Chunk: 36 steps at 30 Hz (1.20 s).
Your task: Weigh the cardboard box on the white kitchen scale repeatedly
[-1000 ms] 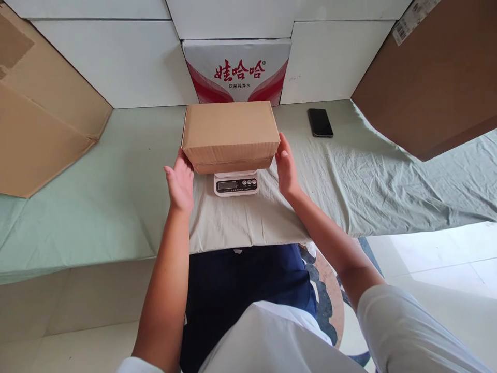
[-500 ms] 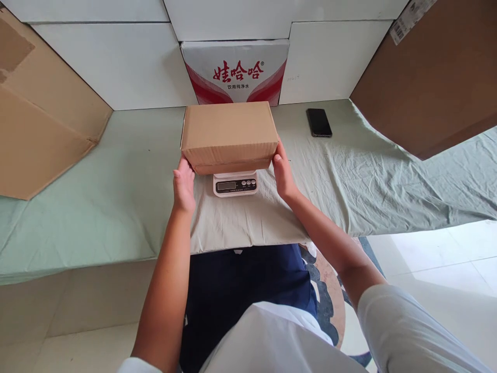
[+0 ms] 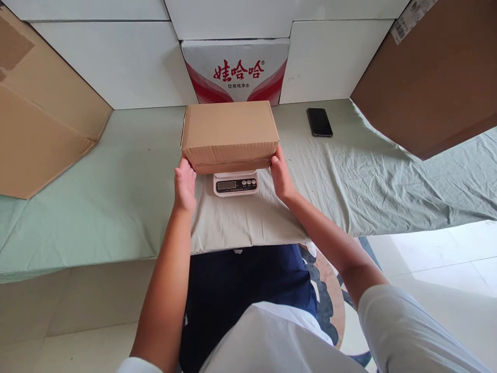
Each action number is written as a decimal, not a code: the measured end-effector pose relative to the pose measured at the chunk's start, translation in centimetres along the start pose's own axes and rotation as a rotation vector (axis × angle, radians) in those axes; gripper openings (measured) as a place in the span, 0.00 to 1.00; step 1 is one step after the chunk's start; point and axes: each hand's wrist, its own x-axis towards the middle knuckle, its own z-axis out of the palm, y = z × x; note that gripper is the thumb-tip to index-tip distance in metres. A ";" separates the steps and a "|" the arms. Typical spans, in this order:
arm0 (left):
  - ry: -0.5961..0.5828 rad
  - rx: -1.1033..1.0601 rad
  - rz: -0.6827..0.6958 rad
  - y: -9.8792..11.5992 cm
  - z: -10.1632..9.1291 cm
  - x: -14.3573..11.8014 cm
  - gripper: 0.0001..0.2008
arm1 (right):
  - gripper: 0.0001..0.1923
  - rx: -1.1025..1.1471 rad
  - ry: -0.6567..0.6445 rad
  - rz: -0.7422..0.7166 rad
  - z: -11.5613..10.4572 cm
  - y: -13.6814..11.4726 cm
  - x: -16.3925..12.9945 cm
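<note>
A brown cardboard box (image 3: 231,127) sits over a white kitchen scale (image 3: 235,184), covering its platform. The scale's dark display and round buttons show in front of the box; I cannot make out a reading. At the box's lower left corner is my left hand (image 3: 185,182), thumb outward and fingers partly hidden under the edge. My right hand (image 3: 281,173) grips the lower right corner, its fingers along the side. Whether the box rests fully on the scale or is borne by both hands I cannot tell.
A black phone (image 3: 319,122) lies on the green cloth (image 3: 128,171) at the right. Behind stands a white and red carton (image 3: 236,67) among white panels. Large cardboard pieces flank both sides, one at left (image 3: 50,119) and one at right (image 3: 430,77). The cloth's front edge is close to my body.
Almost nothing differs. My right hand has shifted slightly down and left along the box's corner, while the box and left hand stay nearly in place.
</note>
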 end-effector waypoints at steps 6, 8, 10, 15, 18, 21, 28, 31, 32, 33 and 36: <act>-0.010 0.020 -0.015 0.5 0.3 -0.1 0.54 | 0.51 0.001 -0.006 0.006 0.5 -0.2 -0.1; -0.018 0.018 -0.014 0.6 0.3 -0.1 0.54 | 0.50 0.007 -0.007 -0.002 0.6 -0.5 -0.2; -0.021 0.008 -0.010 0.8 0.4 0.0 0.53 | 0.50 0.022 -0.008 0.001 0.8 -0.8 -0.3; -0.024 -0.012 0.021 1.4 0.8 0.9 0.54 | 0.53 0.067 0.012 0.001 1.3 -1.6 0.2; -0.025 -0.022 0.057 2.1 0.9 2.1 0.53 | 0.53 0.045 0.015 -0.025 1.1 -2.2 1.0; -0.048 -0.036 0.107 2.5 0.7 4.0 0.51 | 0.53 0.006 -0.008 -0.059 0.9 -2.6 2.6; 0.056 -0.036 0.098 -0.7 1.1 11.0 0.51 | 0.53 -0.011 0.030 -0.097 0.6 0.2 10.4; 0.120 -0.053 0.017 -3.3 1.5 13.5 0.54 | 0.56 0.022 0.025 -0.101 0.2 2.7 13.6; 0.144 -0.062 -0.003 -4.0 1.7 14.1 0.56 | 0.57 0.027 0.022 -0.091 0.1 3.5 14.2; 0.164 -0.070 -0.022 -4.7 1.9 14.5 0.58 | 0.59 0.030 0.023 -0.075 0.1 4.2 14.6; 0.196 -0.094 -0.069 -5.9 2.5 14.8 0.61 | 0.66 0.038 0.071 0.002 0.2 5.7 14.6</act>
